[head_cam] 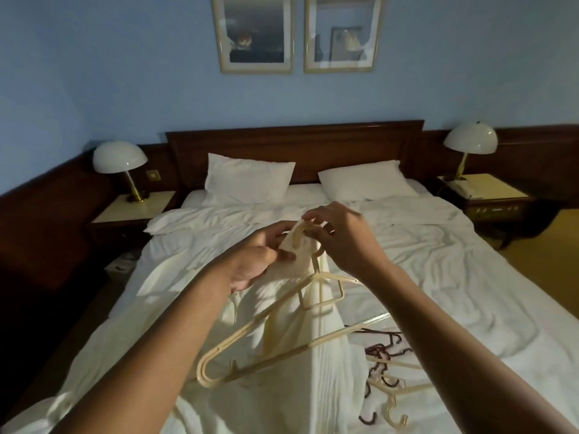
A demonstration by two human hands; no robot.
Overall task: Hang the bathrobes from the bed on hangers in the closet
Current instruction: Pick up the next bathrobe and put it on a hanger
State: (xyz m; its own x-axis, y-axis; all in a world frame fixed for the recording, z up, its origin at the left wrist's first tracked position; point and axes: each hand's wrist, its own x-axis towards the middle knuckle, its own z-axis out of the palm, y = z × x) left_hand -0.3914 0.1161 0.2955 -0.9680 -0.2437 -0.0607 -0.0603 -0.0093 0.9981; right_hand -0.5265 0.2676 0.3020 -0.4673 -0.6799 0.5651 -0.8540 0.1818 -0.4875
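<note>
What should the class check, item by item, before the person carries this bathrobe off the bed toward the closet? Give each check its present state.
1. Both hands on the work: left hand pinches the bathrobe fabric, right hand is at the hanger hook. Ok.
2. Robe seated on the hanger's shoulders: fabric hangs bunched near the hook, with the hanger arm bare. Not ok.
3. Hook free to go over a rail: fingers and cloth crowd it. Cannot tell.
4. Robe clear of the spare hangers on the bed: they lie right beside it. Cannot tell.
5. Closet ready: out of view. Cannot tell.
</note>
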